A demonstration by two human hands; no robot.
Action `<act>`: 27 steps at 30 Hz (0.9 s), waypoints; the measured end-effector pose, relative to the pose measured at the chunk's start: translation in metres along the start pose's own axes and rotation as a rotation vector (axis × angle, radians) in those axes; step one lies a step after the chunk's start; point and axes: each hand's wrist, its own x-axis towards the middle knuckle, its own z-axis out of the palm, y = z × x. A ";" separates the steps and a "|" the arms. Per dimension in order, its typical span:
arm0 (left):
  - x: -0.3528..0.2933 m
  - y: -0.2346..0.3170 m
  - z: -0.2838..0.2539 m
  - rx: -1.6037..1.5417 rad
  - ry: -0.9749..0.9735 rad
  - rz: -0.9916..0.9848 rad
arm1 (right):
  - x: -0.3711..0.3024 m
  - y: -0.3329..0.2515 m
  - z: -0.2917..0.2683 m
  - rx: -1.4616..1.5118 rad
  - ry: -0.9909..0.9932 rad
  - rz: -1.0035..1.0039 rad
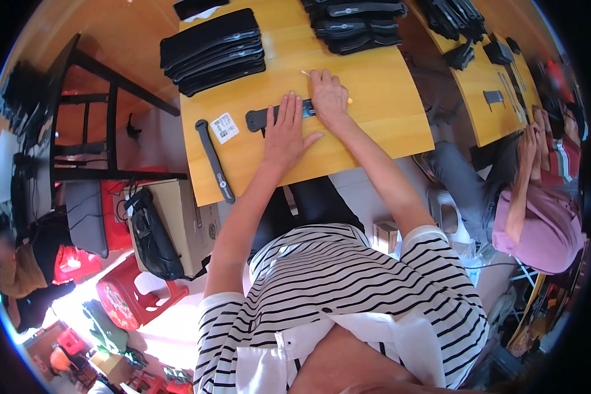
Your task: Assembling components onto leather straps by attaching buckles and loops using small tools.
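My left hand [285,131] lies flat with fingers stretched over a dark grey strap [255,121], pressing it to the yellow table. The strap's rounded end sticks out left of the hand. Between my hands a shiny bluish section [308,108] of it shows. My right hand [329,97] rests at the strap's right end, fingers curled round a slim stick. Only its pale tip [305,73] and what looks like its orange end [350,101] show; the rest is hidden. Left of my hands lie a second dark strap [214,161] and a white printed label sheet [224,128].
Black folded straps are stacked at the table's back left [211,49] and back right [358,26]. A black table frame [115,121] and a cardboard box [177,223] with a black bag stand left. At right, a person in pink [538,226] sits by another yellow table [473,118].
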 end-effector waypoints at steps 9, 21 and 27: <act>-0.027 -0.037 -0.017 0.031 -0.005 -0.164 | 0.000 0.002 0.000 -0.086 0.043 -0.049; -0.127 -0.070 -0.101 -0.270 0.294 -0.680 | -0.016 -0.010 -0.054 0.356 -0.072 0.140; -0.134 -0.050 -0.086 -0.183 0.068 -0.910 | -0.100 -0.067 -0.069 0.733 -0.142 -0.020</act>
